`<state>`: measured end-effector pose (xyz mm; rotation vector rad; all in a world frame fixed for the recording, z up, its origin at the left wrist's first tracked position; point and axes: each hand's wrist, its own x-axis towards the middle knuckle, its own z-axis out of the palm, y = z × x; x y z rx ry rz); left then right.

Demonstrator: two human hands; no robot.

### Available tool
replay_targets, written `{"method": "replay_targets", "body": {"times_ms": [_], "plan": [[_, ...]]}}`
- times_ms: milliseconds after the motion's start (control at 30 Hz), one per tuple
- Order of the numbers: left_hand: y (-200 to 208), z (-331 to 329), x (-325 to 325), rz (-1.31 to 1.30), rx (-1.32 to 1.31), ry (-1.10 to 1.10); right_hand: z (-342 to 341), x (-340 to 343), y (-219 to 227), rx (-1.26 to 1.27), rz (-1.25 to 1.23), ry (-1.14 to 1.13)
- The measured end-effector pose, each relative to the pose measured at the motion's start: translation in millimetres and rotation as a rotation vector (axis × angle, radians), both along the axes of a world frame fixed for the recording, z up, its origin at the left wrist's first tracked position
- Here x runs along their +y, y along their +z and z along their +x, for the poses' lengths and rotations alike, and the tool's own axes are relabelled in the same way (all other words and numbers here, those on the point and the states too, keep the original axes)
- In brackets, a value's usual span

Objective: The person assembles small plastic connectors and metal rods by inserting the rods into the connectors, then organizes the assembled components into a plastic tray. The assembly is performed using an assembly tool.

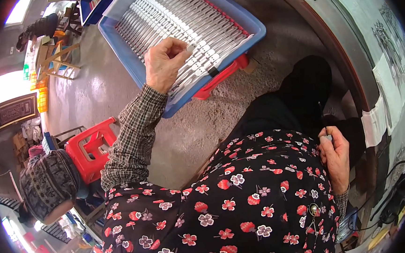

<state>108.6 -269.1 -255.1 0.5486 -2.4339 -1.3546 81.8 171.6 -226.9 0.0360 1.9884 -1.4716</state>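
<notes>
My left hand (163, 66) hovers over a blue plastic tray (130, 61), thumb and fingers closed in a pinch. Something small and whitish shows at its fingertips; whether it is a held piece or a finger cover I cannot make out. Rows of slim silvery pieces with white oval parts (167, 20) fill the tray. Beside my lap, my right hand (336, 157) is closed round a thin dark stick (321, 109) that points away from me. A whitish bit (326, 138) sits at its thumb.
A red support (216, 81) is under the tray. To the left stands a red plastic stool (91, 150), with another person (51, 184) beyond it. At right, a workbench (346, 27) holds several slim metal pieces (389, 43) and a white cloth (374, 124); dark cables (397, 197) lie at its near end.
</notes>
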Motion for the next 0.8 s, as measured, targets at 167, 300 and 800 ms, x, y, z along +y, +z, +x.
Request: {"method": "replay_targets", "body": {"times_ms": [167,300,800], "plan": [[-15.3,10.7,-10.3,-0.002,-0.144,-0.042,-3.8,-1.6,-1.7,-0.018,0.027,0.008],[-16.2,15.8,-8.6,-0.089,-0.217,-0.082,-4.7,-3.4,-3.6,0.000,0.058,0.011],[-10.3,20.2,-0.6,-0.212,-0.317,-0.162,-5.0,-3.1,-9.1,0.027,0.070,0.018]]}}
